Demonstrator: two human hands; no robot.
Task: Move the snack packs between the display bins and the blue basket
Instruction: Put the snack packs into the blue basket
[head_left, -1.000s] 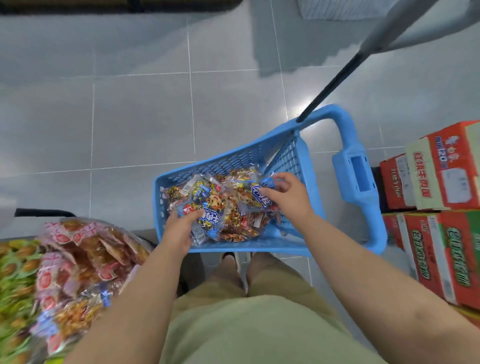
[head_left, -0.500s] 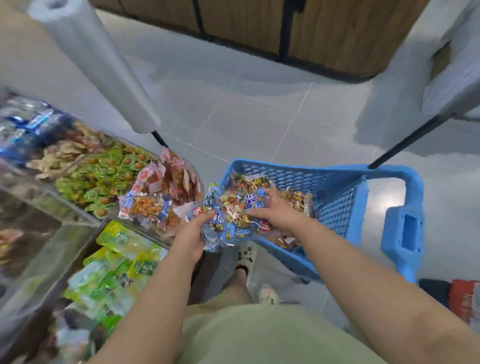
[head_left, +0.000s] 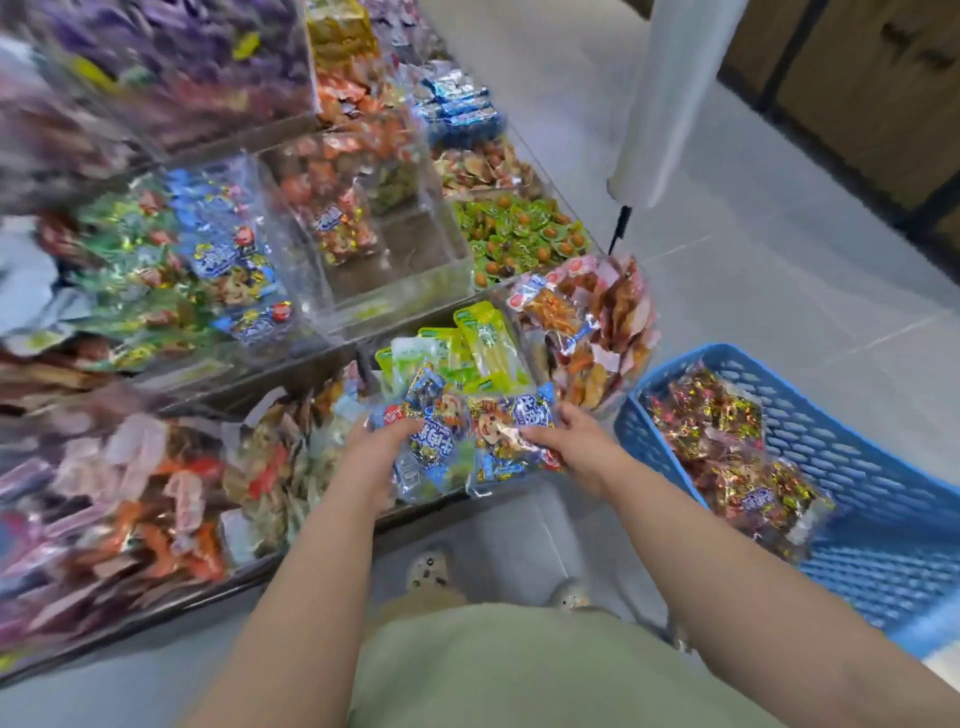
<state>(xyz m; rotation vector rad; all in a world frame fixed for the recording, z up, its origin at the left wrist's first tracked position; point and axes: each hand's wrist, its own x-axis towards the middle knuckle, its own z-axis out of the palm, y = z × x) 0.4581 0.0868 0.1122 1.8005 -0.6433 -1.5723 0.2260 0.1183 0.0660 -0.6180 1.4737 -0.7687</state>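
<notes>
Holding a bunch of blue-printed snack packs (head_left: 467, 441) between you, your left hand (head_left: 382, 449) clamps its left end with the thumb on top, and your right hand (head_left: 574, 444) closes on its right end, fingers curled over the wrappers. The bunch sits in the air above the front edge of the display bins (head_left: 395, 270), just over the bin of green packs (head_left: 467, 348) and well clear of the basket.

The blue basket (head_left: 852, 493) stands on the tiled floor (head_left: 779, 291) to your right, near your right forearm but not touching it. Inside it lies a heap of more packs (head_left: 727, 452) in red and gold wrappers, piled against the near-left wall.

Ahead and to your left, the clear bins hold mixed goods: a bin of blue and green packets (head_left: 208, 260) at the left, a half-full bin with orange packets (head_left: 343, 208) in the middle, small green cups (head_left: 514, 234) at the right, and reddish strips (head_left: 592, 332) in the bin nearest the basket. The left edge of the view is blurred, so what fills those bins cannot be told.

A white roll of plastic film (head_left: 670, 93) hangs above the floor behind the bins. Below you show your pale green clothing (head_left: 519, 670) and the tips of your shoes (head_left: 431, 569).
</notes>
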